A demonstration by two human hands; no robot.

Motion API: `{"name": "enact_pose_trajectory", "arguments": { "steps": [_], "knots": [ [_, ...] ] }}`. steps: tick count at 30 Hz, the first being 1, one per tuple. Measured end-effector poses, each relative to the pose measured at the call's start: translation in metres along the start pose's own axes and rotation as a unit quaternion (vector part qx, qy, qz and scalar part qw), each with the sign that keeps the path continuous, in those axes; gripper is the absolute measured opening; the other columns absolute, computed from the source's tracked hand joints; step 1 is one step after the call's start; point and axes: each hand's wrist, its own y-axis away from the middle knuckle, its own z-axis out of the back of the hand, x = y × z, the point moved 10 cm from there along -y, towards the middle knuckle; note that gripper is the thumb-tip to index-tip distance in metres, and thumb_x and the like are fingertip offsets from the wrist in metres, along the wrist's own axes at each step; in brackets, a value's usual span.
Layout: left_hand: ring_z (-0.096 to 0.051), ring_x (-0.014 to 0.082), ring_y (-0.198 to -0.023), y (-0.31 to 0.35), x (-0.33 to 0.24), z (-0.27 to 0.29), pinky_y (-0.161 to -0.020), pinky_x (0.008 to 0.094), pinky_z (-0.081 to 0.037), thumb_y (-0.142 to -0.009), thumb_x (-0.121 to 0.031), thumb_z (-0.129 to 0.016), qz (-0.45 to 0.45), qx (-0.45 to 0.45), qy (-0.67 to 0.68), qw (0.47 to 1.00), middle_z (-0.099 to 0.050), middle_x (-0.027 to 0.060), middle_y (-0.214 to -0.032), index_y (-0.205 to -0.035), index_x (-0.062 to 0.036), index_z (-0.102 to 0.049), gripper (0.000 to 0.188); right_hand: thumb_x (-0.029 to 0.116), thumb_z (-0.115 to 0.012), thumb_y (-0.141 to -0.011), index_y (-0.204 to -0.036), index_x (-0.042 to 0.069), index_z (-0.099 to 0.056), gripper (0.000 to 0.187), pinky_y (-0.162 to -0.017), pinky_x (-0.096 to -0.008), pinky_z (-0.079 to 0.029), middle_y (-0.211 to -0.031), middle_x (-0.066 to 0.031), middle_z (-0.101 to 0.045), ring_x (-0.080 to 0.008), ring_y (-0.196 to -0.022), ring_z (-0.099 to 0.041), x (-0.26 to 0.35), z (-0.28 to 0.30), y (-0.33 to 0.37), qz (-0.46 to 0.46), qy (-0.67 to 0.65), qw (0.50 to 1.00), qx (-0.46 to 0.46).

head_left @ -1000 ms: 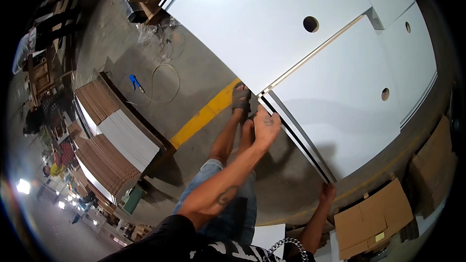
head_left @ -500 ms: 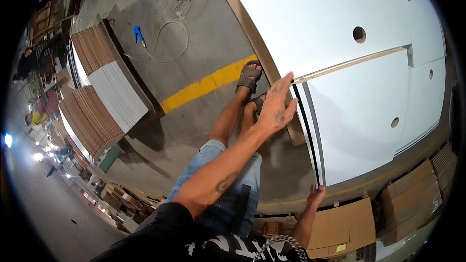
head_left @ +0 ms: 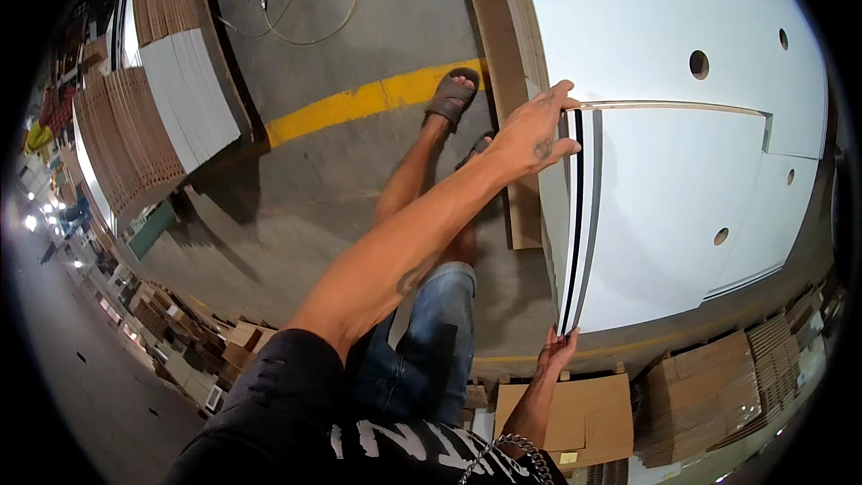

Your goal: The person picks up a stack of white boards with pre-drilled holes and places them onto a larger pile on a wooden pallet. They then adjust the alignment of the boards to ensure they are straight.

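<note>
Concrete floor under stacked white panels.

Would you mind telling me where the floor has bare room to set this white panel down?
Bare concrete floor lies between the yellow line and the stacked boards on the left. Beyond the line, a hose trails. Near the right hand, cardboard boxes crowd the floor. The left hand grips the white panel.

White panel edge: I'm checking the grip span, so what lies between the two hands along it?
In the head view, only the panel's own black-striped edge runs between the left hand at its far corner and the right hand at its near corner.
</note>
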Motion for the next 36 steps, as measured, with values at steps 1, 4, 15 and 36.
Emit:
{"name": "enact_pose_trajectory", "arguments": {
  "steps": [1,4,15,36],
  "knots": [
    [-0.044,0.0382,-0.125,0.002,0.003,-0.002,-0.107,0.0431,-0.035,-0.078,-0.023,-0.073,0.009,0.004,0.005,1.0,-0.053,0.0165,-0.131,-0.138,0.0037,-0.027,0.08,0.039,-0.063,-0.091,-0.105,0.004,-0.059,0.038,-0.086,-0.0362,-0.052,-0.088,-0.0054,-0.061,-0.0189,-0.086,-0.06,-0.001,0.0,0.001,0.001,0.006,1.0,0.0],
    [-0.043,0.0375,-0.126,0.009,0.006,0.001,-0.108,0.0428,-0.035,-0.077,-0.023,-0.073,-0.001,-0.019,0.009,1.0,-0.054,0.0162,-0.13,-0.138,0.0029,-0.028,0.08,0.039,-0.062,-0.092,-0.108,0.003,-0.058,0.039,-0.086,-0.0357,-0.052,-0.093,-0.0064,-0.062,-0.0194,-0.088,-0.06,0.002,-0.003,0.003,0.006,0.016,1.0,0.007],
    [-0.03,0.0427,-0.135,0.045,0.012,-0.048,-0.113,0.0414,-0.026,-0.088,-0.017,-0.062,0.042,-0.184,0.155,0.97,-0.024,0.0308,-0.147,-0.147,0.0023,-0.007,0.083,0.04,-0.058,-0.094,-0.119,0.003,-0.054,0.044,-0.085,-0.0317,-0.05,-0.104,-0.0062,-0.06,-0.0175,-0.09,-0.058,0.002,-0.004,0.003,0.018,0.066,0.997,0.035],
    [-0.018,0.0482,-0.138,0.047,0.014,-0.077,-0.117,0.0378,-0.021,-0.073,0.015,-0.043,0.161,-0.19,0.255,0.934,-0.009,0.0409,-0.146,-0.14,0.0184,0.003,0.082,0.014,-0.056,-0.094,-0.13,-0.003,-0.048,0.041,-0.11,-0.0474,-0.026,-0.148,-0.0317,-0.026,-0.0441,-0.139,-0.025,0.105,-0.266,0.154,0.564,0.517,0.633,0.118]
  ]
}}
